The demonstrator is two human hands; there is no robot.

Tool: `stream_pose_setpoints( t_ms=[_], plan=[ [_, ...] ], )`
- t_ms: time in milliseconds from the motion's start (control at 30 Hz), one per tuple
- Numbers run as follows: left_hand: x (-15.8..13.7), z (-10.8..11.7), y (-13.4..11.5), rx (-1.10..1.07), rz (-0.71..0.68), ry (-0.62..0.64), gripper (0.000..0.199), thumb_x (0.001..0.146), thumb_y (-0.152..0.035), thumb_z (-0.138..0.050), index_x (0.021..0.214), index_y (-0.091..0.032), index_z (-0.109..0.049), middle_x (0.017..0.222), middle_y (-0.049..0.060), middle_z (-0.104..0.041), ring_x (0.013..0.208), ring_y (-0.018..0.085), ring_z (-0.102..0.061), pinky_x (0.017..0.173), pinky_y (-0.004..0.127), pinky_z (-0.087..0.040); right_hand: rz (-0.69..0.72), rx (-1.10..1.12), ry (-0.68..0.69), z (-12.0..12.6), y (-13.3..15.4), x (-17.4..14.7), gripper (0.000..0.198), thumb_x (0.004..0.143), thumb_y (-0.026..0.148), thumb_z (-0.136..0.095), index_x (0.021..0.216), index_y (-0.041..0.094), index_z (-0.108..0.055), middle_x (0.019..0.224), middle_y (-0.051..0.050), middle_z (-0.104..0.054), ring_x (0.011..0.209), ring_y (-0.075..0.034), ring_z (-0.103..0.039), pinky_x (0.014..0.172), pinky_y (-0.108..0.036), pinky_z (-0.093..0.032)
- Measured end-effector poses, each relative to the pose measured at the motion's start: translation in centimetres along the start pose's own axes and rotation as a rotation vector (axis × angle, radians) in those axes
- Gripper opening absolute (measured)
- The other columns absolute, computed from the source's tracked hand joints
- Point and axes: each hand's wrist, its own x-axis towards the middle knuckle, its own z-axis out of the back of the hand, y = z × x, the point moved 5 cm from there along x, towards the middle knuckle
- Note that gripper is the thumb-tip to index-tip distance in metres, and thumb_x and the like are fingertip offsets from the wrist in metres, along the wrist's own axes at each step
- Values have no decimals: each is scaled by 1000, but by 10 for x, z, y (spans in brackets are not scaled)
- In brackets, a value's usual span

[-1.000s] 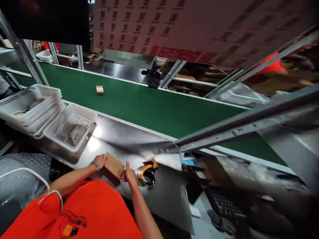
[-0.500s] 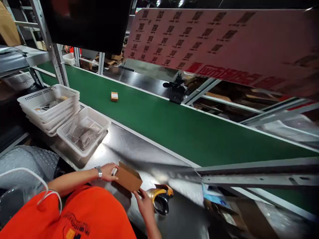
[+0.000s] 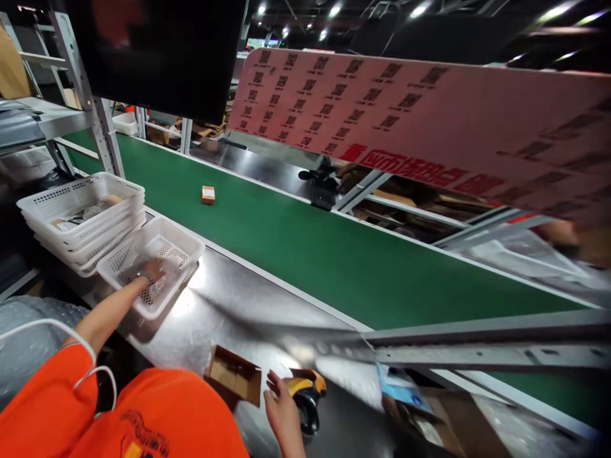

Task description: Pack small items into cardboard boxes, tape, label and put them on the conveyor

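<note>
At the bottom centre of the frame, an open cardboard box (image 3: 233,376) sits on the steel worktop (image 3: 248,299), mouth up and flaps spread, its long axis running from lower left toward upper right of the picture, roughly in line with the conveyor. The right hand (image 3: 281,412) hovers just beside the box's right end, fingers loosely spread and closed on nothing; whether a fingertip touches the flap cannot be told. A yellow-and-black tape dispenser (image 3: 305,394) lies just right of that hand.

The left hand (image 3: 151,270), at left of centre, is down inside a white perforated basket (image 3: 184,238), among clear-wrapped items (image 3: 165,254); whether its fingers have closed on one of them cannot be told through the mesh and wrap. As a judgement, the pick goes best if the hand takes a single wrapped piece cleanly off the pile, while the other hand steadies the box so its mouth stays level and open.

Further left stands a stack of white baskets (image 3: 81,210). Beyond the worktop a green conveyor belt (image 3: 334,254) crosses the frame diagonally, carrying one small labelled carton (image 3: 208,194) toward the upper left. A pink printed board (image 3: 405,121) hangs overhead at upper right, and the person's orange shirt (image 3: 157,413) fills the lower left corner.
</note>
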Motion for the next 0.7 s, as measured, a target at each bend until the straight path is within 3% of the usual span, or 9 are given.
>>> stream_pose_setpoints(
  t_ms=[67,133,267,400,500,567,633,700],
  plan=[
    [0,8,4,-9,5,4,11,98,-22,-79,96,-13,-73,94,8,-78,106,26,-76,98,33,-57,33,-4,0,2,13,3,51,54,55,-64,99,35,-76,127,-22,-88,126,-52,-84,111,-65,-68],
    [-3,18,2,-40,0,-9,18,100,-25,-74,86,-16,-70,85,6,-74,97,23,-74,91,32,-56,67,5,13,1,33,4,54,59,56,-65,106,32,-79,132,-22,-87,129,-50,-83,112,-65,-68],
    [-26,24,-24,-169,-69,-18,28,106,-37,-65,87,-18,-69,87,3,-75,87,19,-70,81,28,-55,112,146,122,-21,92,-2,58,72,62,-73,117,25,-84,132,-21,-87,130,-45,-83,117,-61,-66],
    [-76,-5,-76,-443,-194,83,40,101,-54,-65,75,-24,-62,77,2,-71,80,20,-69,76,30,-56,150,410,353,-63,163,-15,72,74,73,-90,127,26,-85,139,-18,-86,134,-42,-80,121,-60,-62],
    [-118,-44,-111,-498,-311,359,49,89,-70,-69,67,-27,-57,67,1,-65,69,20,-63,71,33,-55,167,643,441,-78,199,-20,85,69,83,-94,137,32,-84,149,-13,-82,140,-41,-76,120,-59,-60],
    [-138,-65,-124,-490,-361,490,54,83,-77,-72,65,-28,-55,61,-1,-58,60,19,-56,65,33,-51,200,700,531,-81,207,-23,73,71,85,-93,125,36,-88,132,-7,-88,130,-40,-80,113,-58,-62],
    [-145,-81,-128,-459,-374,535,59,80,-82,-72,63,-29,-51,58,-3,-51,55,17,-49,61,34,-47,225,639,615,-84,200,-25,54,70,80,-95,101,36,-90,102,-3,-88,106,-37,-83,102,-57,-63],
    [-143,-92,-126,-428,-361,544,60,75,-82,-74,62,-29,-49,57,-4,-48,53,17,-46,59,34,-45,238,554,586,-85,183,-22,48,66,78,-97,82,34,-85,80,1,-82,85,-33,-81,93,-55,-63]
  ],
)
